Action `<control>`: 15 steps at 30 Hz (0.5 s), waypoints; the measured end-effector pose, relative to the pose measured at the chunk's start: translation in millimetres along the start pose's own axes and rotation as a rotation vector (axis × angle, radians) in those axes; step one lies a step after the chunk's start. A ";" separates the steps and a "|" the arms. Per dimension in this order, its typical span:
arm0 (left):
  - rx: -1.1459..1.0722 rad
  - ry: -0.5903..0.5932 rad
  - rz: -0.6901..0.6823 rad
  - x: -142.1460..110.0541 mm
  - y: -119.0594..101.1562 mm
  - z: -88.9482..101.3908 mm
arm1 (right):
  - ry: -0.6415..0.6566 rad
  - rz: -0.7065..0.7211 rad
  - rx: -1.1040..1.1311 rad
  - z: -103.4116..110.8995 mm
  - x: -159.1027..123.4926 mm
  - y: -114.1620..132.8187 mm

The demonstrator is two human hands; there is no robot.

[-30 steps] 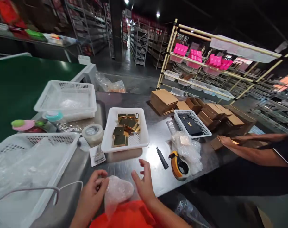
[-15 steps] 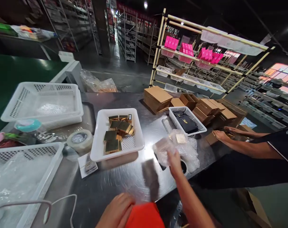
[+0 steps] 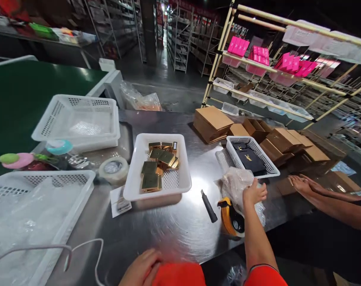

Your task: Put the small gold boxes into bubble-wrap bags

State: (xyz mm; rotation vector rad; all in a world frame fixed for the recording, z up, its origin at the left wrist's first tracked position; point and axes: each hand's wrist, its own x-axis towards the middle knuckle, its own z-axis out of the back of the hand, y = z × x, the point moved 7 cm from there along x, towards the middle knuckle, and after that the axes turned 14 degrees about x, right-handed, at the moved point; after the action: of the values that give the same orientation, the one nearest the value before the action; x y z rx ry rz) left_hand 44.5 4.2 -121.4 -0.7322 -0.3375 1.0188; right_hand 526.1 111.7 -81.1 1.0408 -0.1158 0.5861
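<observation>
My right hand [image 3: 254, 192] reaches out over the steel table [image 3: 174, 230] and rests with curled fingers on a pile of bubble-wrapped packets [image 3: 236, 180], just right of an orange tape dispenser [image 3: 230, 217]. Whether it grips a packet is hidden by the hand. My left hand [image 3: 141, 268] lies low at the table's near edge against my orange clothing, its fingers partly hidden. A white tray [image 3: 180, 186] holding several gold boxes [image 3: 156, 163] stands in front of me. A black marker [image 3: 209, 200] lies between that tray and the dispenser.
Another person's hands [image 3: 302, 184] press on flat cardboard at the right, beside stacked brown cartons [image 3: 284, 141] and a white basket of black boxes [image 3: 250, 157]. Empty white baskets [image 3: 76, 123] and a tape roll [image 3: 113, 169] stand left. A basket of plastic bags [image 3: 31, 214] is near left.
My right hand carried the bubble-wrapped packet from in front of me to the pile at the right and now rests on it. My left hand dropped back to the table's near edge.
</observation>
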 end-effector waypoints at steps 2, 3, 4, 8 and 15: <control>0.053 -0.128 0.119 0.6 22.7 12.0 | 0.068 0.166 -0.038 -13.3 -11.7 19.2; 0.104 -0.237 0.204 1.1 35.5 24.5 | 0.113 0.259 -0.047 -22.3 -21.2 31.8; 0.166 -0.365 0.297 0.9 48.1 41.1 | 0.174 0.356 -0.042 -33.4 -33.6 46.2; 0.414 -0.826 0.630 -5.2 89.5 124.9 | 0.613 0.591 0.195 -97.3 -110.4 108.8; 0.301 -1.047 1.422 -52.9 191.4 198.6 | 1.254 0.624 0.305 -240.4 -270.5 190.4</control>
State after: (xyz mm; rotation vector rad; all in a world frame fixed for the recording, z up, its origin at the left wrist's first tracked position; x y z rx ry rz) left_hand -219.9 97.6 -107.4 0.0292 -0.5322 2.7344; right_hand 158.2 274.7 -153.9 0.7495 0.7999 1.7676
